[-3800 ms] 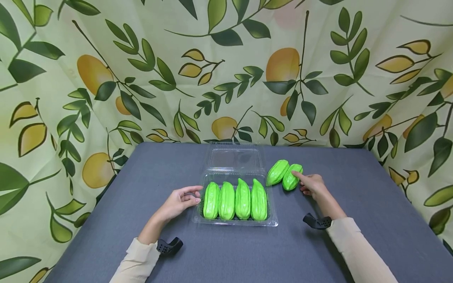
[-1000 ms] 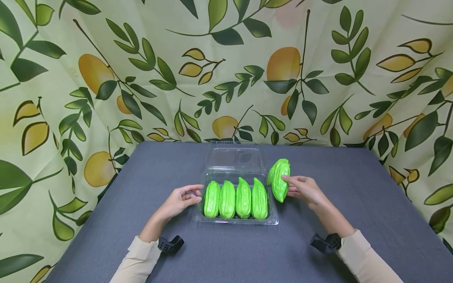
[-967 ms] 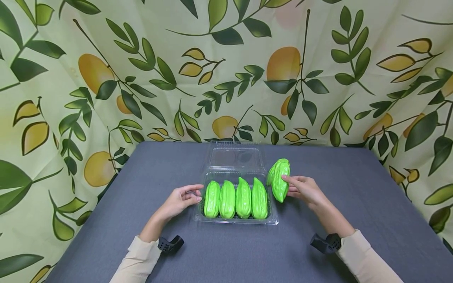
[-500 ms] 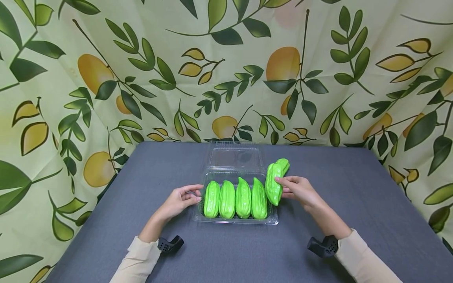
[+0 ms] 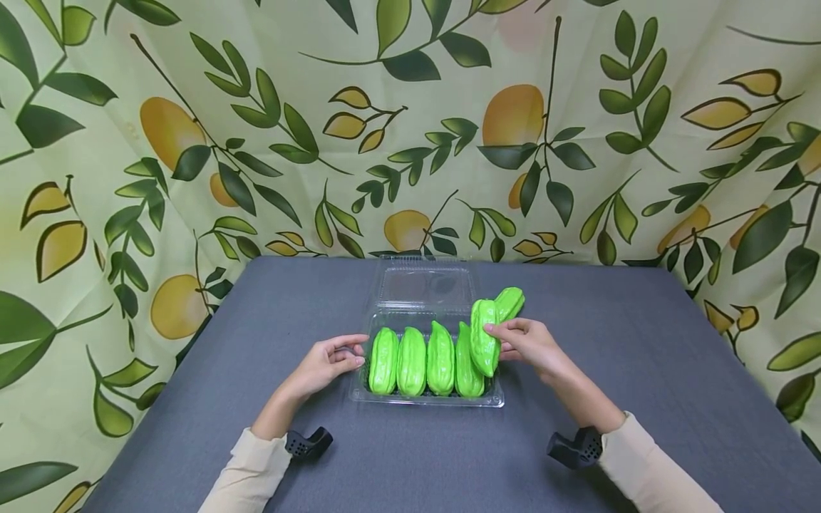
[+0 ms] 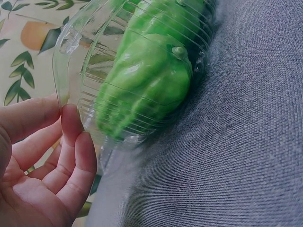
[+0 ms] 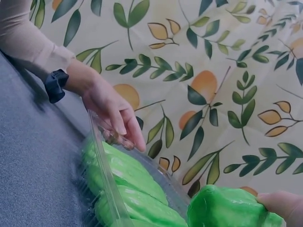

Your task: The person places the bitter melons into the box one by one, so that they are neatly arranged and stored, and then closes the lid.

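Note:
A ribbed bright green gourd (image 5: pixel 482 335) is pinched between the thumb and fingers of my right hand (image 5: pixel 532 347). It is held upright over the right end of the clear plastic clamshell container (image 5: pixel 426 402), overlapping the rightmost gourd inside. Several matching gourds (image 5: pixel 412 362) lie side by side in the container. My left hand (image 5: pixel 326 365) holds the container's left rim; in the left wrist view the rim (image 6: pixel 60 71) runs down between its fingertips. The right wrist view shows the held gourd (image 7: pixel 227 208) at the bottom, with my right thumb (image 7: pixel 284 205) on it.
Another green gourd (image 5: pixel 511 301) rests on the table just right of the container, partly behind the held one. The container's lid (image 5: pixel 426 285) is folded back towards the far edge. A grey cloth (image 5: pixel 410 463) covers the table, and a leaf-patterned curtain (image 5: pixel 410 135) hangs behind.
My right hand has picked up one of the two loose gourds beside the container and carried it left over the container's right end. The left hand has stayed at the rim.

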Motion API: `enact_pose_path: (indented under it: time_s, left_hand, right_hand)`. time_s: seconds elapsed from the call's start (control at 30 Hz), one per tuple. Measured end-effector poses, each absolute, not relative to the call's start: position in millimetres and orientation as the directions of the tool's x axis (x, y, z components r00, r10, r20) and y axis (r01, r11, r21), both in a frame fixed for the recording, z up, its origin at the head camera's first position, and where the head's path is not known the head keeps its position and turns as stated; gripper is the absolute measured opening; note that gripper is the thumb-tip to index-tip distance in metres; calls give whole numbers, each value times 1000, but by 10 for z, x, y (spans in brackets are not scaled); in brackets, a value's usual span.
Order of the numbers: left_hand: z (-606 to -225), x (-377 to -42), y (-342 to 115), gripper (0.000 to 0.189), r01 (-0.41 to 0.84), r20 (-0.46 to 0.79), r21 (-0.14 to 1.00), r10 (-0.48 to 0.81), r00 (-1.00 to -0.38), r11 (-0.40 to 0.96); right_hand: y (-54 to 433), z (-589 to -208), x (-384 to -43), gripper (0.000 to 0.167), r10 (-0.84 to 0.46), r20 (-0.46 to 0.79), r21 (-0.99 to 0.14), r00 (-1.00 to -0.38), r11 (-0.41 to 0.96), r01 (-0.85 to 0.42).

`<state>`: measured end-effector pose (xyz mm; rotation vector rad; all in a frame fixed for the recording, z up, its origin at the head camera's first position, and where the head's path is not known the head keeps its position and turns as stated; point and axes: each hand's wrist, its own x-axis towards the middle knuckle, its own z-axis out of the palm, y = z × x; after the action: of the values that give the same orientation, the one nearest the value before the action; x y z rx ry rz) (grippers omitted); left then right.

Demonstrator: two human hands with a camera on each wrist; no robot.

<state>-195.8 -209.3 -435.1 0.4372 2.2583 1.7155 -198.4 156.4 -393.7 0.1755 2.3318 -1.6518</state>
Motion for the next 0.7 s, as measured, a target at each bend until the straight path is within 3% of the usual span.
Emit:
enact_pose_path:
  time_s: [0.37,0.7]
  left_hand:
    - [-4352,-1962,-2089,48,85,-27,961,399,-917,262]
    - [-4352,-1957,-2089,48,77,-36,961,397,-917,265]
  right_hand:
    - [1451,-3912,-1972,50,-88,-257,-926,-962,307,220]
    - [1316,-3923,-1943,52,-124,-247,-922,-961,337,193]
